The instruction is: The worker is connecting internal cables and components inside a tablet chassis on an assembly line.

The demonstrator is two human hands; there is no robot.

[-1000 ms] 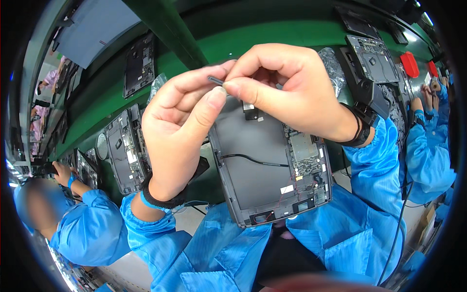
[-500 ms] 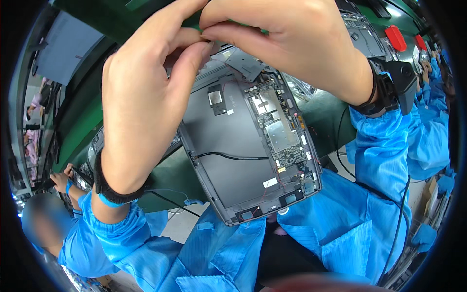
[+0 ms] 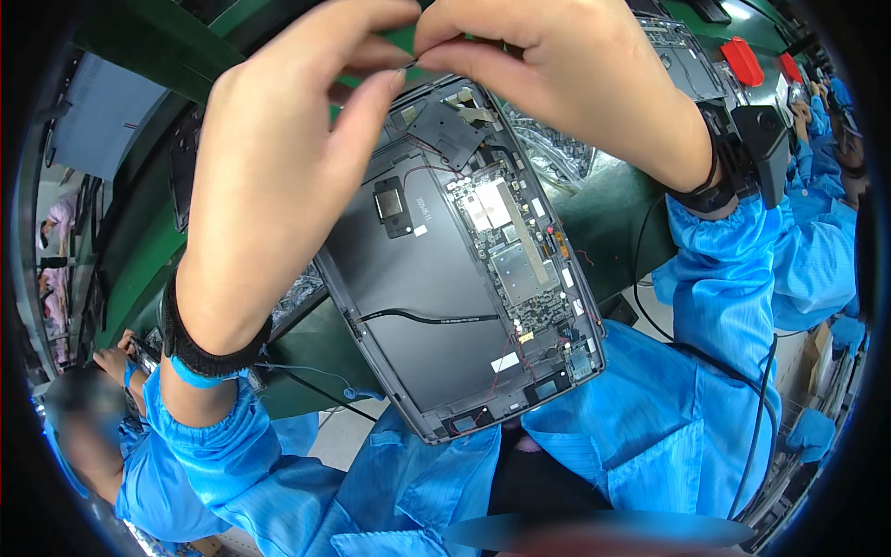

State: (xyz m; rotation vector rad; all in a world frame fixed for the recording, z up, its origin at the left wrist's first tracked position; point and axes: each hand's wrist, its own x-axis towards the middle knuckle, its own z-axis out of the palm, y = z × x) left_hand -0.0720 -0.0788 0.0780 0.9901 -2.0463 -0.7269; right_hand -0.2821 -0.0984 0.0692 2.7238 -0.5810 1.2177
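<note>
An opened tablet [image 3: 418,362] lies tilted below my hands, its inside facing up. A green circuit board [image 3: 520,260] with silver shields runs along its right side. A black cable [image 3: 432,318] crosses the bare dark casing, and a small black speaker-like module [image 3: 393,206] sits further up on it. Above the tablet's far end, my left hand [image 3: 269,176] and my right hand [image 3: 566,79] meet with thumbs and fingers pinched. A tiny dark piece [image 3: 409,65] shows between the fingertips, too small to name. My fingers partly hide the tablet's upper left corner.
Clear plastic bags [image 3: 557,148] lie on the green table [image 3: 617,209] right of the tablet. Another opened device [image 3: 682,56] and a red tray [image 3: 742,62] stand farther right. A black cord [image 3: 640,265] hangs by my right arm. A co-worker [image 3: 88,427] sits at left.
Both hands have shifted slightly, still pinched together, the right one a little to the right. The tablet has moved slightly left, and more of its far end shows.
</note>
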